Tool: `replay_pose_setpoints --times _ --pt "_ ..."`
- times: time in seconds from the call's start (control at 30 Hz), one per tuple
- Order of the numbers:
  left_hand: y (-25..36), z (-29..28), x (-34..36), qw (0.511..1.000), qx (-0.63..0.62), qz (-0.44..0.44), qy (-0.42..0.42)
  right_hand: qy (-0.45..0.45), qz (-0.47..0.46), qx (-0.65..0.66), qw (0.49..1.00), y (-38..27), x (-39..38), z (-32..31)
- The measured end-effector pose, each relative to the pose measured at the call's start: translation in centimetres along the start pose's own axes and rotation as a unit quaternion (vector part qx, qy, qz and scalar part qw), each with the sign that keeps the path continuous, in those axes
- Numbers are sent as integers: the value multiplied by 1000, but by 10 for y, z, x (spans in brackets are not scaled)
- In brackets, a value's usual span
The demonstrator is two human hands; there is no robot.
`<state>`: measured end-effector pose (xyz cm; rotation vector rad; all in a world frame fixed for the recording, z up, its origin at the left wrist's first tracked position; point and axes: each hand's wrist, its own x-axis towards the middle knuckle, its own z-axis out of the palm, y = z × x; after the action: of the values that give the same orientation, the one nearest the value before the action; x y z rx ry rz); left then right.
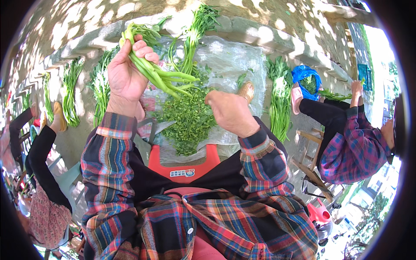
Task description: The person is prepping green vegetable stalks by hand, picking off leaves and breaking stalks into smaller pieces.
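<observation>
My left hand (127,73) is closed around a bunch of green leafy vegetable stems (167,79), held up in front of me. The cut or stripped ends point right, and leaves hang behind the fingers. To the right, my right hand (232,112) has its fingers curled together near the pile; whatever they may pinch is hidden. Below both hands a heap of loose green leaves (187,123) lies on a clear plastic sheet (245,56). Another leafy bunch (190,43) rests across the sheet's far side.
Between my legs is a red plastic stool (160,162). Bundles of greens lie left (100,86) and right (281,99) of the sheet, with a stone kerb (255,32) beyond. At right, a co-worker (355,147) sits by a blue bag (303,73); another person (50,195) sits left.
</observation>
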<state>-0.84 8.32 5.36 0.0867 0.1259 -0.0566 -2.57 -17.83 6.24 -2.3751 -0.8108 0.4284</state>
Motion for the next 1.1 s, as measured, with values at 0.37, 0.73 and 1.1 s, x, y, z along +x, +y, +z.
replay_pose_setpoints --times 0.37,0.73,1.1 --pt "41 18 -16 919 371 -61 118 -64 -24 -82 994 -2 4 11" --pt "134 22 -6 619 755 -59 207 -96 -40 -92 990 -32 21 6" --pt "262 24 -44 576 786 100 203 -166 -60 -121 977 -43 30 38"
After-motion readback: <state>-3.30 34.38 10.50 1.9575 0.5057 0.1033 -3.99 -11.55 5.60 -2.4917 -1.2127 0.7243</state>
